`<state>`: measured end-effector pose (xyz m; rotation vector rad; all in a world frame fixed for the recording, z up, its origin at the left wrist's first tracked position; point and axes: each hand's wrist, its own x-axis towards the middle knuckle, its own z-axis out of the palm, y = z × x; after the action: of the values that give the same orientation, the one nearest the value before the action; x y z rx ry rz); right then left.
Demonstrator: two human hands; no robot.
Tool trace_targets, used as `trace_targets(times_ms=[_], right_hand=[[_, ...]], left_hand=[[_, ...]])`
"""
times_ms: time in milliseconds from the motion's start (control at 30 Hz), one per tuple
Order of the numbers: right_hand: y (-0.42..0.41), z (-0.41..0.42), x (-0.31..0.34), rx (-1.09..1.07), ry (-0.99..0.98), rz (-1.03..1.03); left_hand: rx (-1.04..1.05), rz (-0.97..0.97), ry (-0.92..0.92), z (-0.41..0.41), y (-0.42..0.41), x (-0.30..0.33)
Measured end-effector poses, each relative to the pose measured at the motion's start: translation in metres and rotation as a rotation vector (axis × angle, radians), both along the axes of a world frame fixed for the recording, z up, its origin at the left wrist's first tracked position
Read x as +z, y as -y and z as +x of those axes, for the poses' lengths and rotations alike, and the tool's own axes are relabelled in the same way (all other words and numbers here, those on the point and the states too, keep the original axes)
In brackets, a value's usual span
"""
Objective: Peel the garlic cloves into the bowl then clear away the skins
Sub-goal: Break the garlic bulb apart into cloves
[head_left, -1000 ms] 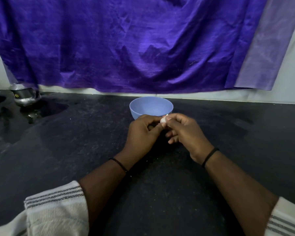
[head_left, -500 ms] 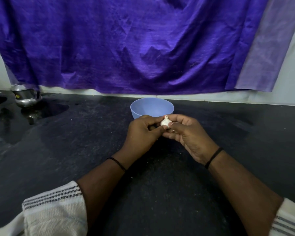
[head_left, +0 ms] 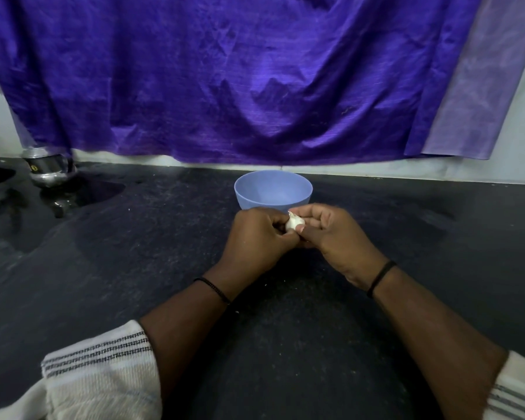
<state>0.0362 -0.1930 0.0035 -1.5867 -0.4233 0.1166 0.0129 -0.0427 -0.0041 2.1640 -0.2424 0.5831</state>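
Garlic (head_left: 294, 222) lower, over black counter (head_left: 134, 283)

One garlic clove (head_left: 294, 223) and one blue bowl (head_left: 273, 191) are counted. One steel vessel (head_left: 48, 169) is noted at the counter's (head_left: 134, 268) far left edge. Two hands, two wristbands recorded.

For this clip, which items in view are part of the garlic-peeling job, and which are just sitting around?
Part of the job:
- garlic, pinched between left hand and right hand
- blue bowl, just behind the hands

Just sitting around:
- steel pot at far left of the black counter
- purple cloth hanging on the wall
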Motion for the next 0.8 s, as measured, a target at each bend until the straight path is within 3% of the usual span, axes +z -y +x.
trace_targets(times_ms=[400,800], right_hand=[[-0.0037,0.0065,-0.0050,-0.052,0.097,-0.083],[-0.0066,0.0073,-0.0090,-0.036,0.040,-0.054]], left_hand=[[0.085,-0.142,-0.031,-0.0036,0.0096,0.0003],[0.070,-0.174,-0.078,-0.0040,0.0081,-0.0022]])
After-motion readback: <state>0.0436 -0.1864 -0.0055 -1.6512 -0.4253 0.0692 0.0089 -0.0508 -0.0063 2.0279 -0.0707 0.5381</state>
